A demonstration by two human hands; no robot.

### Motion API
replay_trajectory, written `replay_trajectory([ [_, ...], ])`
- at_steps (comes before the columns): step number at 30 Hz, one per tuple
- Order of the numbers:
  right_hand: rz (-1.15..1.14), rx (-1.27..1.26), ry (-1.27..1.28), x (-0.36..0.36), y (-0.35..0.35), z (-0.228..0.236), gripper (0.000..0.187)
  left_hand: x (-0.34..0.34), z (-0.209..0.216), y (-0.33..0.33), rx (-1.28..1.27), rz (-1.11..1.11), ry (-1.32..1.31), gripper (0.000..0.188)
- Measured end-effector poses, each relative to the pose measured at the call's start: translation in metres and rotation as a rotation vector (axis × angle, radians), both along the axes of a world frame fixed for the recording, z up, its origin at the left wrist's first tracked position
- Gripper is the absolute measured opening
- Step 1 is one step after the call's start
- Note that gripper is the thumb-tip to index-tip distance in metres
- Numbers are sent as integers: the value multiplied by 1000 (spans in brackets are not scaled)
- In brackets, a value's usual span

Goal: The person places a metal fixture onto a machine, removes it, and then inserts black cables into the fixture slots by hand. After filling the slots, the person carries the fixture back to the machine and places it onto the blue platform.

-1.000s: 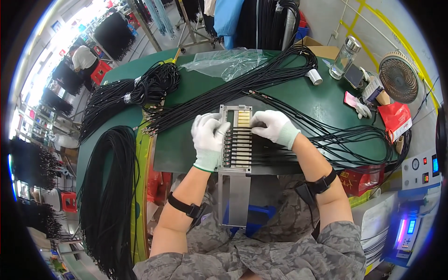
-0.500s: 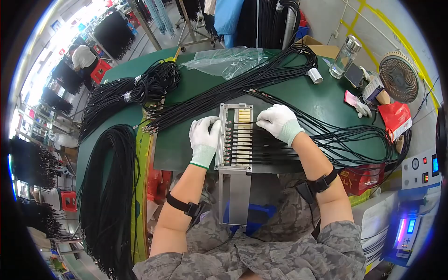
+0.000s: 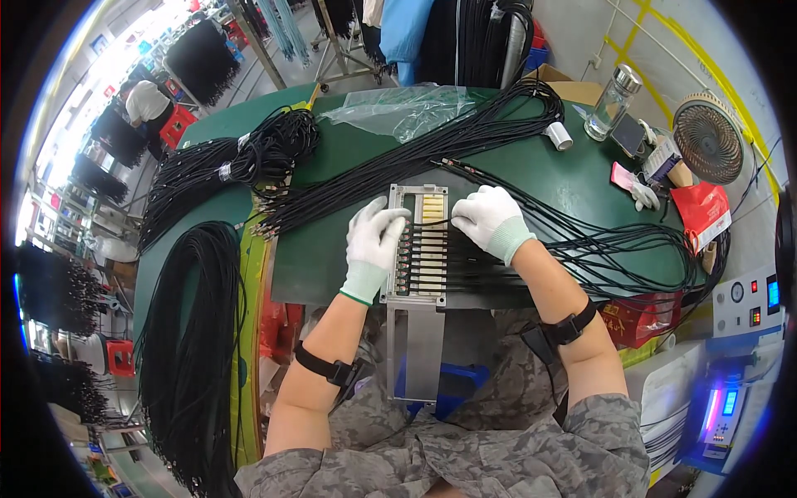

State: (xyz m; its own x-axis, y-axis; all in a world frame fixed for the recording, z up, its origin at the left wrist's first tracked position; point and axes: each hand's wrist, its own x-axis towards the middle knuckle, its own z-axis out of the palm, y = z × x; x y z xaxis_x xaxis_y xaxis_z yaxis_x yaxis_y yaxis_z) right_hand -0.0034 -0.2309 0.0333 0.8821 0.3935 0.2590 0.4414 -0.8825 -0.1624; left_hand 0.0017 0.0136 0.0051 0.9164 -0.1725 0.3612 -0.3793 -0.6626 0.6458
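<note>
A green table (image 3: 598,174) spreads across a workshop, loaded with black cable. A thick hanging bundle (image 3: 195,332) drapes over its left edge, probably because the strands are too long to lie flat. A long bundle (image 3: 415,158) runs diagonally behind the work, its metal-tipped ends toward the left, while a tied bundle (image 3: 195,178) lies at the far left, its bindings apparently there to stop tangling. Loose cables (image 3: 598,247) trail off to the right, leaving slack beside the work.

At the near edge, a slotted metal fixture (image 3: 423,299) sits squarely before the seated worker, seemingly so both sides can be reached at once. Its slots appear to hold the cables straight and apart; the farthest ones show bare pale strips (image 3: 433,203).

The gloved right hand (image 3: 490,220) is narrowed to a pinch at the fixture's right side, apparently gripping a black cable (image 3: 430,222) that lies across the slots just beyond the filled row, likely to tension it. The left hand (image 3: 371,241) has thumb and fingertips drawn together over the opposite rail; whether it grips the cable's end cannot be told. Below those fingertips, small connector ends (image 3: 404,267) line up in a column.
</note>
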Motion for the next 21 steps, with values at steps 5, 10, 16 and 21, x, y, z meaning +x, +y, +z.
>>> replay_trajectory([
  [5, -49, 40, 49, 0, 2, -4, 21, -6, 0, -10, 400, -176, -142, 38],
  [10, -355, 94, -284, 23, -23, -5, 30, -1, -1, -12, 394, -174, -174, 31],
  [16, -437, 10, 47, 46, -37, -15, 16, -3, -4, -12, 311, -169, -134, 31],
  [21, -252, 210, -109, 32, -37, -10, 10, 6, -2, -10, 14, -195, -78, 26],
])
